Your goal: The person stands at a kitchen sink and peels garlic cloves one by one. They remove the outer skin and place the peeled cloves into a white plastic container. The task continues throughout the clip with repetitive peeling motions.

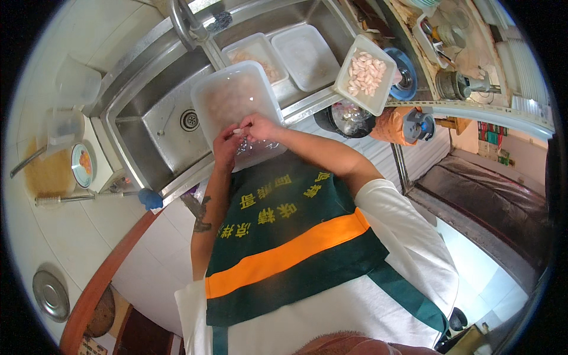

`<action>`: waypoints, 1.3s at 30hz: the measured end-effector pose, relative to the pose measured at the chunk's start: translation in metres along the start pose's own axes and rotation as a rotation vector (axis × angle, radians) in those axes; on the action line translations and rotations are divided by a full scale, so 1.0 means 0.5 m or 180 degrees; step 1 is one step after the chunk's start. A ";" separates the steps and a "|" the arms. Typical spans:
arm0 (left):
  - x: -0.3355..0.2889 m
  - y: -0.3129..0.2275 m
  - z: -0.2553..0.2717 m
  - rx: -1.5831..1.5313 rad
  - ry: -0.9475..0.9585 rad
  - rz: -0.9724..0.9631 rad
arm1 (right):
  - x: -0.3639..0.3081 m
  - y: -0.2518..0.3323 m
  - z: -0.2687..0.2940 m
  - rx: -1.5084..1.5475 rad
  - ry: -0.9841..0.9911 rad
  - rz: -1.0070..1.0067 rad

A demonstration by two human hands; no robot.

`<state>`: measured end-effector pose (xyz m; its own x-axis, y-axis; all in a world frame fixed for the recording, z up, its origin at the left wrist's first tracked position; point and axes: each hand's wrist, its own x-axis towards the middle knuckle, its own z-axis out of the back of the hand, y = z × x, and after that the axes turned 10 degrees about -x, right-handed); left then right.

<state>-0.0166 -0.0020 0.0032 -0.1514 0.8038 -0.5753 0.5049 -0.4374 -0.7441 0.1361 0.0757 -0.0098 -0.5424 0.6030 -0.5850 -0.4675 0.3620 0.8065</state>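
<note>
My left hand point(225, 145) and my right hand point(259, 128) meet over the near end of a large translucent plastic tub point(270, 77). Fingertips of both pinch a small pale piece of food point(238, 131) between them. Cloudy liquid and blurred pale pieces fill the tub, which rests across the sink's divider and front edge. To its right, a white tub point(377, 106) holds a heap of pale pinkish pieces point(365, 73) of similar size. What kind of food they are, I cannot tell.
The steel sink's left basin point(160, 106) has a drain. In the right basin sit a tub of pale bits point(255, 41) and a white tub point(305, 56). A faucet point(182, 26) rises behind. Beneath the right tub are a black bin point(343, 121) and an orange bag point(395, 125).
</note>
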 end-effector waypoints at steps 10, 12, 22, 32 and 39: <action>0.031 0.021 0.013 0.0739 -0.0138 -0.0001 | -0.008 -0.013 0.023 -0.1623 -0.0488 0.0583; 0.028 0.025 0.012 0.0361 -0.0202 0.0033 | -0.016 -0.010 0.036 -0.2396 -0.0339 0.0564; 0.011 0.015 -0.019 0.0064 0.0162 -0.0229 | -0.027 0.018 0.024 -0.0188 -0.0165 0.0005; 0.027 0.035 -0.017 0.1147 0.0330 -0.0516 | -0.040 0.025 0.039 0.0265 -0.0056 -0.0821; 0.028 0.035 -0.031 0.1944 -0.0040 -0.0656 | -0.026 0.012 0.036 0.0409 -0.0074 -0.0780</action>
<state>0.0033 0.0081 -0.0127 -0.2056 0.8927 -0.4011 -0.1096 -0.4283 -0.8970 0.1530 0.0827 0.0041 -0.4073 0.5019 -0.7631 -0.4897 0.5853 0.6463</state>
